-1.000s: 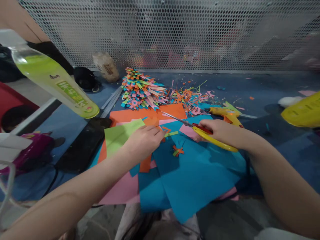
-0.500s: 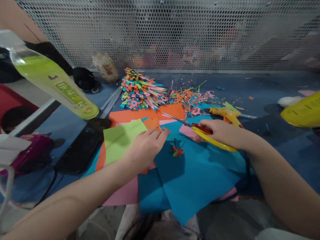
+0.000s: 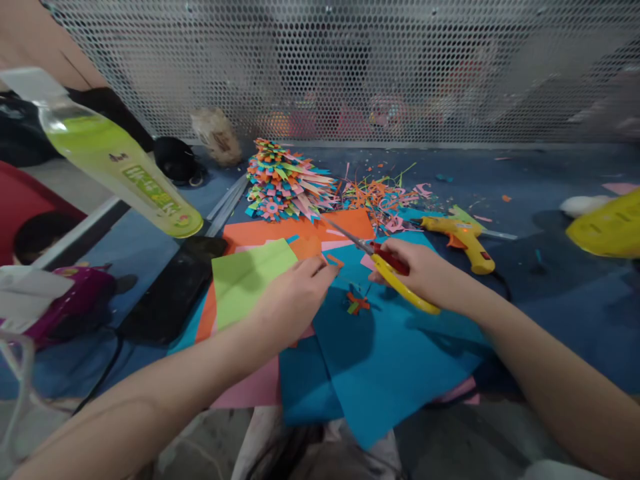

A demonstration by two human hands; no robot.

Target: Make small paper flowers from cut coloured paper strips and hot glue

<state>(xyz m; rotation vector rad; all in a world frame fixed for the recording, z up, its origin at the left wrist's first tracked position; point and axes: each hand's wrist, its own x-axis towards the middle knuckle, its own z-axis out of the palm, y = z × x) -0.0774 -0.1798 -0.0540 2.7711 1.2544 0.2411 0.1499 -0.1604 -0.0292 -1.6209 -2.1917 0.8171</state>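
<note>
My left hand is closed on a small orange paper strip, its fingertips over the stacked sheets. My right hand grips the scissors, which have yellow and red handles; their blades point up and left, past the strip. Beneath both hands lie blue sheets, an orange sheet and a light green sheet. Between the hands a small piece of orange, green and blue curled strips rests on the blue paper. A cone of layered colourful paper stands behind.
Paper scraps lie right of the cone. A yellow glue gun is beyond my right hand. At the left are a drink bottle, a black phone and a purple object. A perforated metal panel closes the back.
My right hand has moved left with the scissors, towards my left hand, uncovering more of the glue gun. The whole view has shifted slightly. My left hand still holds the orange strip.
</note>
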